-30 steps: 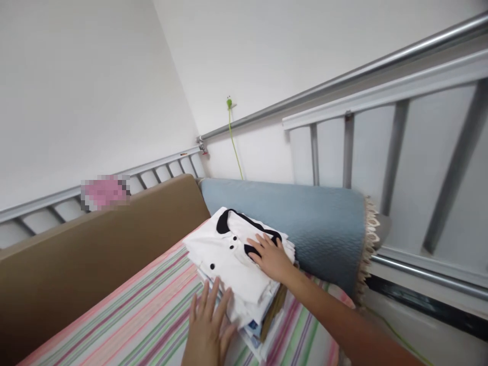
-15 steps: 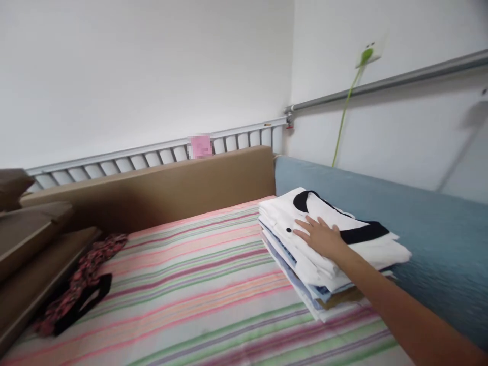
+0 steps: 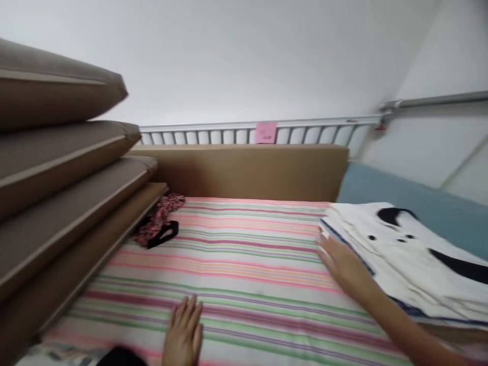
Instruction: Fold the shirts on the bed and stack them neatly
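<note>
Head view: right hand (image 3: 345,267), at frame right, lies against the folded clothes (image 3: 404,259), grasping nothing. Left hand (image 3: 183,333), lower centre, is open and empty over the striped sheet (image 3: 247,264).

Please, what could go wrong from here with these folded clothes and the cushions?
The right hand is at the edge of the folded clothes; a push there might shift or crease the layers. The cushions are stacked high, so a bump could perhaps slide one onto the pink-and-black cloth beside them.

Striped sheet (image 3: 247,254) w/ folded clothes (image 3: 407,259), cushions (image 3: 64,203) & patterned cloth (image 3: 157,223).
</note>
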Demonstrator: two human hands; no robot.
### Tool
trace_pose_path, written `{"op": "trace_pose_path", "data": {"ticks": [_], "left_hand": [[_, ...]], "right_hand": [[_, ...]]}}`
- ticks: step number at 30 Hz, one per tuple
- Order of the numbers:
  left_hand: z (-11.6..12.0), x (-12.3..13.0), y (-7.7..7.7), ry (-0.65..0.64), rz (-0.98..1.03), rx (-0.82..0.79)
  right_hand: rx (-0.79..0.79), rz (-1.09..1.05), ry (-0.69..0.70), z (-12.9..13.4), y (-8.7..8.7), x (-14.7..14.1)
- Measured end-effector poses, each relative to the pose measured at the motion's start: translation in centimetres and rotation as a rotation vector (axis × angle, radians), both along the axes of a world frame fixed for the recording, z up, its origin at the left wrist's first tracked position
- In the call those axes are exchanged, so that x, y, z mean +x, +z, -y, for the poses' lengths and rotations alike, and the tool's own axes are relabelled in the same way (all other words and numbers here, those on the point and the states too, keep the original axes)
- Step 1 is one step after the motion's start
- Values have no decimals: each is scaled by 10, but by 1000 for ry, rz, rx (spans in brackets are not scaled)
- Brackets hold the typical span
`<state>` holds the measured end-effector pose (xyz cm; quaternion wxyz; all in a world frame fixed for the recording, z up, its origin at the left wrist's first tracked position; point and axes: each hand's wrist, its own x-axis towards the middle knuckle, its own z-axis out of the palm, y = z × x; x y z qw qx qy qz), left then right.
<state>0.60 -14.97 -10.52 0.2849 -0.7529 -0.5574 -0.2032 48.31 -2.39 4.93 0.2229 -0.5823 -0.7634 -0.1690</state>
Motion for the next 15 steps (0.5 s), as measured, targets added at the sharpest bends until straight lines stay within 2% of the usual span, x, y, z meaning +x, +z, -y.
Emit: {"op": "trace_pose_path", "data": {"ticks": [1, 3, 4, 6, 8, 10, 13, 15], "left_hand": [[0, 0, 1, 11, -27, 2], [3, 4, 2, 24, -47, 16], [4, 6, 3, 20, -45, 23], [6, 10, 4, -2, 11, 36], [4, 9, 8, -25, 142, -8], [-8, -2, 16, -17, 292, -140], [-47, -38, 36, 97, 394, -323], [-81, -67, 47, 237, 399, -346]], "right_hand": [[-70, -17, 55, 6, -27, -32], [-211, -63, 35, 20, -78, -96], [-277, -79, 14, 28, -100, -123], [-291, -90, -33, 41, -131, -162], [-251, -89, -44, 48, -146, -180], [-220, -80, -17, 49, -152, -181], [-188, -52, 22, 42, -161, -170], [-145, -19, 38, 35, -172, -161]]}}
